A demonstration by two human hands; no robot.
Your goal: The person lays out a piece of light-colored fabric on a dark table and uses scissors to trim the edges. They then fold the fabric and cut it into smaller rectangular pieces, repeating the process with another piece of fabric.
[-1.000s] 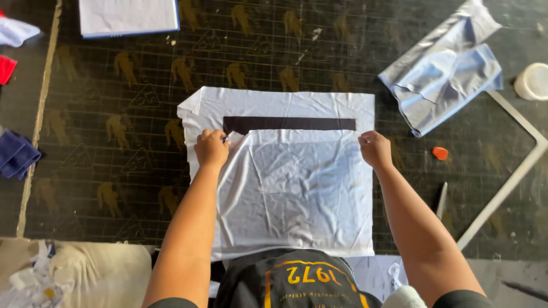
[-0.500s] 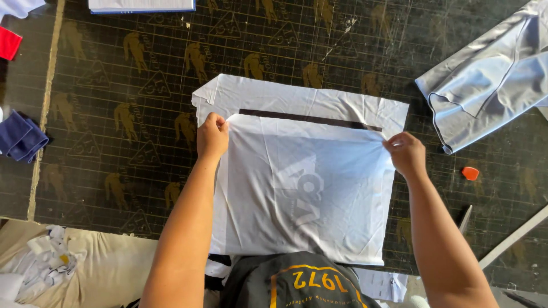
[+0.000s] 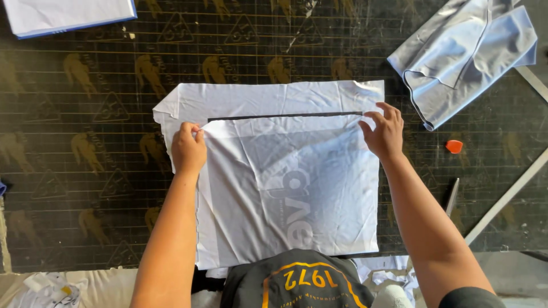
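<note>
dark cutting mat (image 3: 85,114), both hands (image 3: 188,149) pinching white fabric (image 3: 285,188)

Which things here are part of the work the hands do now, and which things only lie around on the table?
In use:
left hand, pinching the upper left corner of the white fabric sheet
right hand, at its upper right corner
white strip just above the sheet

Lying about:
folded grey cloth
orange piece
white panel
metal ruler

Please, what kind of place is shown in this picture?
Probably a sewing or garment cutting workshop: white fabric lies spread on a dark gridded cutting mat, with folded pale cloth and a metal ruler nearby.
</note>
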